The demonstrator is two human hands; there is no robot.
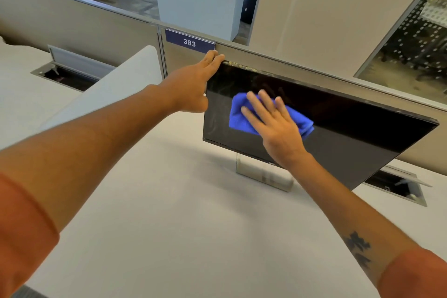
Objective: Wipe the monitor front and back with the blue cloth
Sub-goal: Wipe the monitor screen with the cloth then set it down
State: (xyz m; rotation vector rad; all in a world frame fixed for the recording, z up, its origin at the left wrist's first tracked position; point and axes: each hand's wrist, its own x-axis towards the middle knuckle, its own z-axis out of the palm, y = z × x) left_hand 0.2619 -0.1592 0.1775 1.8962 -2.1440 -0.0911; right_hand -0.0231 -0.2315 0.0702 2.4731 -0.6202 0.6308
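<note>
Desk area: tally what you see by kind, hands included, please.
Monitors: 1
Blue cloths: 1
Hands: 2, left gripping the monitor's top corner, right flat on the cloth
Open cable hatches: 2
Number signs: 1
Total: 7

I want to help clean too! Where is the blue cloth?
In the head view, the blue cloth lies flat on the monitor screen's left half, pressed under the right hand.

monitor screen: glossy black, smeared | blue cloth: soft fuzzy fabric | worktop: matt off-white, smooth | stand: brushed silver metal look | partition: matt beige panel, metal top rail
</note>
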